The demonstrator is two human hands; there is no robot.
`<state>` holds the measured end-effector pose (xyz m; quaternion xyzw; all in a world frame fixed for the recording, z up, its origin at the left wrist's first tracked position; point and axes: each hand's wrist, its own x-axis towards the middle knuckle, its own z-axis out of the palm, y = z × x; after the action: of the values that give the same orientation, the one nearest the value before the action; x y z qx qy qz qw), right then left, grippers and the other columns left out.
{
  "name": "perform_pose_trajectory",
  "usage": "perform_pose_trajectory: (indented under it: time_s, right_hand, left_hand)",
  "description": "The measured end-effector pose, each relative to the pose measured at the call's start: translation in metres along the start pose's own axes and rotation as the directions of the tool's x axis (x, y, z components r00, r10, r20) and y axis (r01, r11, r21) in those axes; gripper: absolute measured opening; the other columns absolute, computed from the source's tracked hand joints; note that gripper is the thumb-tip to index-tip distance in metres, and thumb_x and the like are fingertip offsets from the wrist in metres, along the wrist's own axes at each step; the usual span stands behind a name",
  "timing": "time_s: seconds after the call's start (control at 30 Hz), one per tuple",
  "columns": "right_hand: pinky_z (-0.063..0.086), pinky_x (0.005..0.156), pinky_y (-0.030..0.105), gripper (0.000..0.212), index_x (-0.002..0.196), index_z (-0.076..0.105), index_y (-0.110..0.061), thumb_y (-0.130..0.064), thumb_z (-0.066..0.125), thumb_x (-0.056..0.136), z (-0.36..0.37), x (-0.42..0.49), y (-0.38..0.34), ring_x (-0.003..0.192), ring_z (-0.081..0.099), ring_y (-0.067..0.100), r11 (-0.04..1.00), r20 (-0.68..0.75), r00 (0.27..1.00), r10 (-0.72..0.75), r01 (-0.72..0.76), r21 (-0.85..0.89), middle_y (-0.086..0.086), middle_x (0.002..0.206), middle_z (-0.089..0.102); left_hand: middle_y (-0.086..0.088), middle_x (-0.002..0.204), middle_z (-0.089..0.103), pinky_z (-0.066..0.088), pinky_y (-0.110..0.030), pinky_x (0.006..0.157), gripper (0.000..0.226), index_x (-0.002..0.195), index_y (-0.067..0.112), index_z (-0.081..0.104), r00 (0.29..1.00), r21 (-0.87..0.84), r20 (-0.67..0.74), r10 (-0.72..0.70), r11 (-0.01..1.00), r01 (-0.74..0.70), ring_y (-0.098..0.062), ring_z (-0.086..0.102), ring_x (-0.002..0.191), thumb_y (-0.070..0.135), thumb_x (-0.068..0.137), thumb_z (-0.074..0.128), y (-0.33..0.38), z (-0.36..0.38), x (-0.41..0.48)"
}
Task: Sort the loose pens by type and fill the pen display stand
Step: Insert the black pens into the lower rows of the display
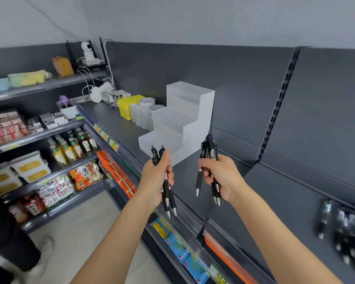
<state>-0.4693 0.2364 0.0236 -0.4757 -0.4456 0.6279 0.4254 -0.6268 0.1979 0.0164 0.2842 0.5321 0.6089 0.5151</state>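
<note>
Fingers (171,174) of left hand (155,177) and right hand (221,175) grip black, silver-tipped pens (211,147).

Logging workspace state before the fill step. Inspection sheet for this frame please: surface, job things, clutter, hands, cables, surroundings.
Surface: dark grey shelf, with the stand on it.
Job's things: clear stepped stand, no pens seen in it; loose pens lie on the shelf at far right, blurred.
Clutter: yellow tubes, tape rolls and small boxes to the left of the stand.
Hands: left hand grips two black pens, tips down; right hand grips a bundle of black pens, count unclear.
Cables: white cables hang below a white camera on the upper left shelf.
Surroundings: drink bottles and snack packs on shelves at left; pale floor.
</note>
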Motion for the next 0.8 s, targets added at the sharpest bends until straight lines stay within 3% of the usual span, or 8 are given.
perform_pose_trajectory:
  time_s: [0.17,0.27,0.4,0.53,0.8]
  right_hand:
    - [0.027,0.038,0.02,0.012,0.084,0.051,-0.007,0.003,0.054,0.081,0.04,0.054,-0.004,0.045,0.035,0.011,0.998,-0.077,0.996,-0.036,0.032,-0.051,0.005,0.059,0.047]
    - [0.028,0.039,0.02,0.007,0.081,0.052,-0.005,0.002,0.054,0.082,0.067,0.084,-0.008,0.046,0.038,0.011,0.996,-0.174,0.981,-0.087,0.08,-0.049,0.011,0.068,0.054]
    - [0.028,0.043,0.023,0.017,0.072,0.047,-0.008,0.003,0.053,0.083,0.103,0.119,-0.015,0.045,0.033,0.013,0.987,-0.338,0.928,-0.155,0.132,-0.091,-0.001,0.056,0.061]
    - [0.027,0.043,0.024,0.016,0.073,0.048,-0.008,0.0,0.05,0.086,0.138,0.142,-0.028,0.045,0.028,0.012,0.984,-0.456,0.872,-0.176,0.168,-0.059,0.01,0.072,0.066]
    - [0.029,0.041,0.02,0.009,0.08,0.053,-0.005,0.0,0.05,0.086,0.168,0.165,-0.038,0.042,0.034,0.01,0.98,-0.586,0.788,-0.189,0.193,-0.057,0.01,0.071,0.066]
  left_hand:
    - [-0.002,0.061,0.044,0.033,-0.02,0.038,0.024,0.088,0.01,0.05,0.996,-0.091,0.0,-0.087,0.992,0.087,-0.013,0.037,0.045,0.031,0.099,0.05,0.021,-0.023,0.07]
    - [-0.002,0.061,0.044,0.032,-0.019,0.038,0.013,0.088,0.01,0.048,0.987,-0.112,0.053,-0.148,0.982,0.154,-0.013,0.038,0.044,0.019,0.097,0.05,0.033,-0.039,0.12]
    - [-0.003,0.06,0.045,0.034,-0.02,0.037,0.008,0.085,0.01,0.045,0.967,-0.07,0.168,-0.19,0.977,0.204,-0.015,0.039,0.043,0.009,0.093,0.049,0.051,-0.063,0.182]
    - [-0.003,0.06,0.044,0.035,-0.022,0.039,0.014,0.085,0.011,0.045,0.937,0.002,0.288,-0.2,0.978,0.208,-0.014,0.038,0.044,0.016,0.097,0.052,0.072,-0.082,0.226]
    - [-0.001,0.061,0.045,0.035,-0.021,0.039,0.025,0.083,0.01,0.048,0.904,0.064,0.384,-0.191,0.982,0.18,-0.012,0.039,0.043,0.028,0.094,0.061,0.096,-0.088,0.283]
